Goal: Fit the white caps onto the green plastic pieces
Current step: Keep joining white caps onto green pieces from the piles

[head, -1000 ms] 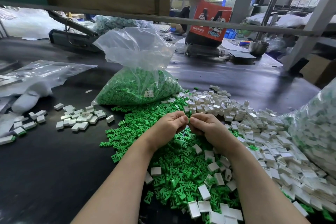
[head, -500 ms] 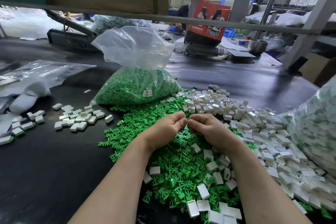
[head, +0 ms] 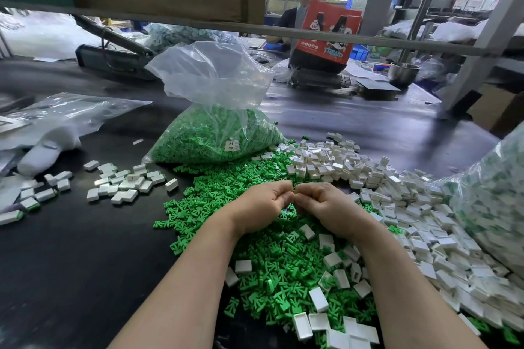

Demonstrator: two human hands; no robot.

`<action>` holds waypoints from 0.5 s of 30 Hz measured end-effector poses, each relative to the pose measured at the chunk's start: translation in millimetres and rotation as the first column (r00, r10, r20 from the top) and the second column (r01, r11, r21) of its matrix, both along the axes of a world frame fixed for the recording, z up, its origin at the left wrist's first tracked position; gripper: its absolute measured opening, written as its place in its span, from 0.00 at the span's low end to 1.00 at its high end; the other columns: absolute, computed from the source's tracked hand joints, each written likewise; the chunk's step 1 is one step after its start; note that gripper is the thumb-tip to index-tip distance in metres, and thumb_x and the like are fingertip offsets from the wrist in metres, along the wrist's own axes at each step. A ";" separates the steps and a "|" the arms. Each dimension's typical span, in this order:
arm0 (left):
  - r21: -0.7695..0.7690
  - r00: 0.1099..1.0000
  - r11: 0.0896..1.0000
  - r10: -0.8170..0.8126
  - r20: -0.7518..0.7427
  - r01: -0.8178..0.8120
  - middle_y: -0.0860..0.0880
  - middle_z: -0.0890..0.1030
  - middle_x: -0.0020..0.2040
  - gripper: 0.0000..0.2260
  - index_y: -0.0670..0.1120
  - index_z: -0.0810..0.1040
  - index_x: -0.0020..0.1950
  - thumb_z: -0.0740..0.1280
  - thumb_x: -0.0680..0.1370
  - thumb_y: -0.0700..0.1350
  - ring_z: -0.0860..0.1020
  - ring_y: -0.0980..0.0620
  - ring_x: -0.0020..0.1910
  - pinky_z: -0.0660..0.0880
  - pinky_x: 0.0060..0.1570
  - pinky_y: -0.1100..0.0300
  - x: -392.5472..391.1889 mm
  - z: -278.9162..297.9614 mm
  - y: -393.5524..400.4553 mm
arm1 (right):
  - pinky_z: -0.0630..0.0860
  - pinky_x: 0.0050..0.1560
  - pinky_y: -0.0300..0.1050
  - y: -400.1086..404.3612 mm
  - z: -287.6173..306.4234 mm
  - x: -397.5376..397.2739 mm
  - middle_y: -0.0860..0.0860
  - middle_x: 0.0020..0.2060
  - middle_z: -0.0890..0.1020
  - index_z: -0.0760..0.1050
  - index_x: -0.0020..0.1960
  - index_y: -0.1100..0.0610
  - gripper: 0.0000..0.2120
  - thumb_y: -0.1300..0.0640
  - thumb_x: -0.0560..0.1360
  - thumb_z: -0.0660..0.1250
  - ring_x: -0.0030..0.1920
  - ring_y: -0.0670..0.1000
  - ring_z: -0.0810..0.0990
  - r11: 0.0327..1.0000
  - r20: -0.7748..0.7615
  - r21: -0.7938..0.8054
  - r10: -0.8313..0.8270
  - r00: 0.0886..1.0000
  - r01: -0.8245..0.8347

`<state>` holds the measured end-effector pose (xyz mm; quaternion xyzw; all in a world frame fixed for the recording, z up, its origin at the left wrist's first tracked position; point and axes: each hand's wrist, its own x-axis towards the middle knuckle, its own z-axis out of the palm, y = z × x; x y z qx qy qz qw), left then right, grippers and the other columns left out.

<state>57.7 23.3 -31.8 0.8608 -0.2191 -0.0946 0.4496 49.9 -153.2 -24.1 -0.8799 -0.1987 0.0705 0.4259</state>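
My left hand (head: 262, 204) and my right hand (head: 326, 205) meet knuckle to knuckle above a loose heap of green plastic pieces (head: 272, 261). Both have their fingers curled in and their fingertips pinched together where the hands touch. Whatever sits between the fingertips is hidden. A big pile of white caps (head: 397, 207) lies to the right of my hands, and some caps (head: 319, 299) are scattered on the green heap near my forearms. Several capped pieces (head: 124, 183) lie in a small group on the left.
A clear bag of green pieces (head: 215, 133) stands behind the heap. A bag of capped pieces (head: 493, 195) bulges at the right edge. Empty plastic bags and a white glove (head: 48, 147) lie at the left. Another person sits behind a red box (head: 326, 34) across the black table (head: 71, 263).
My hands have stayed pressed together in the same spot above the green heap; only the fingers have shifted slightly.
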 end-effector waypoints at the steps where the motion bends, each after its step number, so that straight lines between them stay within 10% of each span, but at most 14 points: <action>1: 0.004 1.000 1.000 0.009 0.001 -0.009 0.45 0.75 0.41 0.08 0.43 0.73 0.48 0.60 0.83 0.45 0.70 0.52 0.41 0.70 0.45 0.53 -0.1 -0.9 -0.5 | 0.67 0.37 0.44 0.2 -0.3 -0.2 0.47 0.30 0.73 0.75 0.40 0.56 0.12 0.56 0.82 0.62 0.32 0.46 0.69 1.000 -0.005 -0.002 -0.006 1.000 0.006; 15: -0.309 0.998 0.951 0.012 -0.055 -0.028 0.56 0.69 0.33 0.12 0.47 0.71 0.41 0.58 0.84 0.41 0.68 0.65 0.30 0.67 0.33 0.71 -3.1 2.4 -4.2 | 0.64 0.31 0.39 2.2 -0.3 -0.7 0.47 0.28 0.71 0.76 0.39 0.58 0.13 0.56 0.81 0.62 0.29 0.46 0.66 0.980 0.031 0.197 -0.031 0.999 0.024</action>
